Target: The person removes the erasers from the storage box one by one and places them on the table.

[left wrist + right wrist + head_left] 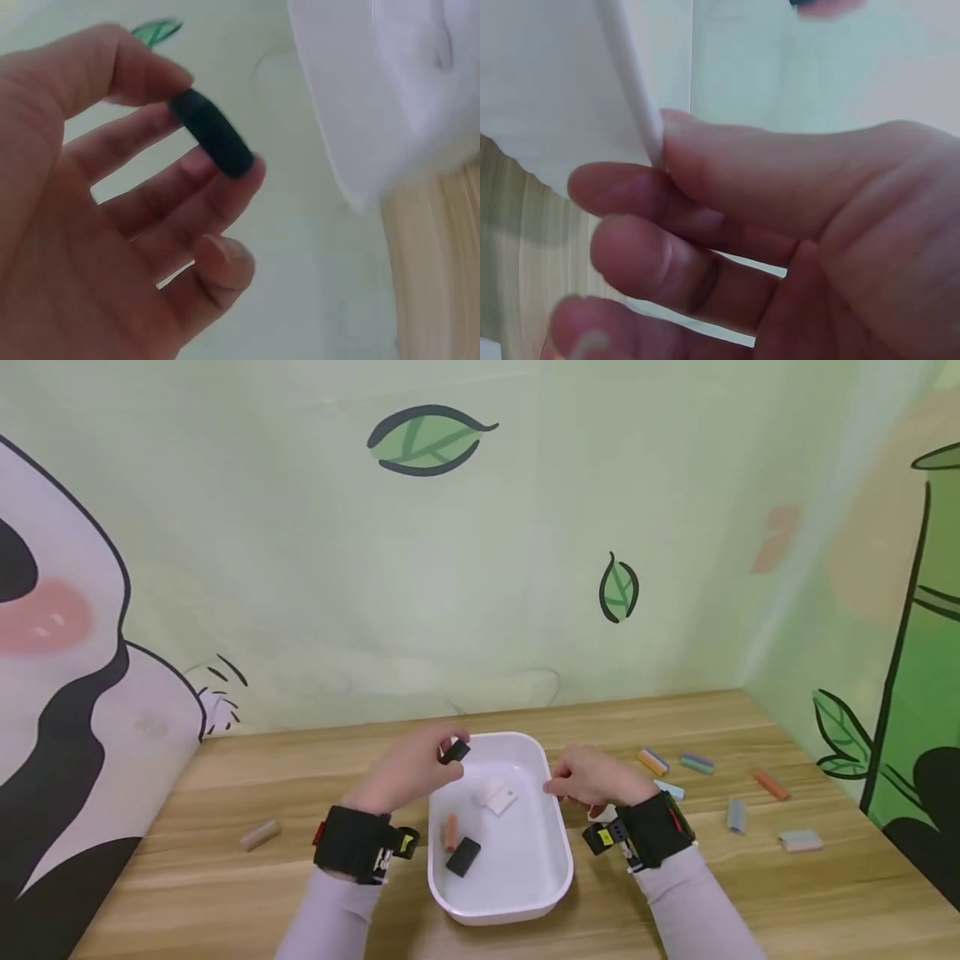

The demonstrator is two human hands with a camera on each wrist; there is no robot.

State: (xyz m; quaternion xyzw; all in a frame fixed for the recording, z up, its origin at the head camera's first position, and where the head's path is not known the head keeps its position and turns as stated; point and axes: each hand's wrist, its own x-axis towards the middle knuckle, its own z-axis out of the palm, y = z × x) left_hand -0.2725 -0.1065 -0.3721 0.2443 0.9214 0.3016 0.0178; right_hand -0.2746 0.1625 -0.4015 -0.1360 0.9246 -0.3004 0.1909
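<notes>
A white tub stands on the wooden table between the two hands. My left hand pinches a small black block over the tub's far left rim; in the left wrist view the block sits between thumb and fingertips. The right hand grips the tub's right rim, and the right wrist view shows that rim between thumb and index finger. Inside the tub lie another black block, an orange block and a pale, flat block.
Right of the tub lie several small blocks, among them an orange-and-blue one, a green-and-purple one, a rust-orange one and a grey-blue one. A brown block lies left. A printed cloth hangs behind the table.
</notes>
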